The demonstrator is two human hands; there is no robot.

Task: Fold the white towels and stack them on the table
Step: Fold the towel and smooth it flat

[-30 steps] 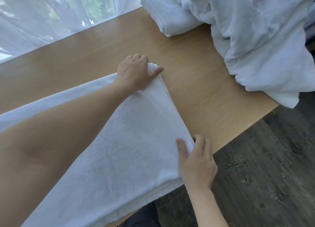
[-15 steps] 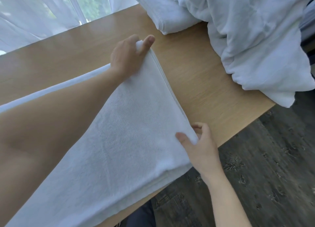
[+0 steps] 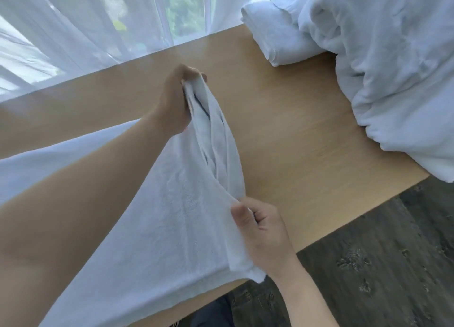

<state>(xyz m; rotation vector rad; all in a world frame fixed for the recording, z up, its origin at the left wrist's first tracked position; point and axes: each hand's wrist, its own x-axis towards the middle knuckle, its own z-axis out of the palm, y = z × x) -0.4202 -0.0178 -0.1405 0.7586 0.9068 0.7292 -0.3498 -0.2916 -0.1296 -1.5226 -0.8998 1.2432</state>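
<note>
While gripped at two corners, raised off the table (image 3: 282, 140) at its right end: white towel (image 3: 177, 216), spreading from centre frame down to the lower left. Nearest, at lower centre: right hand (image 3: 261, 231), fingers curled, thumb pressed on top, pinching the towel's near corner just beyond the table's near edge. Below that hand, a small tail of cloth hanging past the edge. Farther up, at centre frame: left hand (image 3: 178, 98), fingers closed round the towel's far corner, bunching it into a narrow gather. Between the two hands, the towel's short edge sagging in loose vertical folds, layers parted slightly. Left forearm crossing the lower left of the frame, lying over the towel's long body, which runs off the left border while resting flat on the wood. At the bottom edge, a dark piece of clothing; at lower right, dark wood-grain floor (image 3: 380, 265).

Beyond the hands, bare light-wood tabletop across the middle. At upper right: crumpled heap of white towels (image 3: 393, 76), draping over the table's right edge. Touching that heap on its left, partly tucked under it: folded white towel (image 3: 275, 37), lying at the table's far edge. Farthest, across the upper left and top: sheer white curtains (image 3: 73, 24), green foliage showing faintly through them.
</note>
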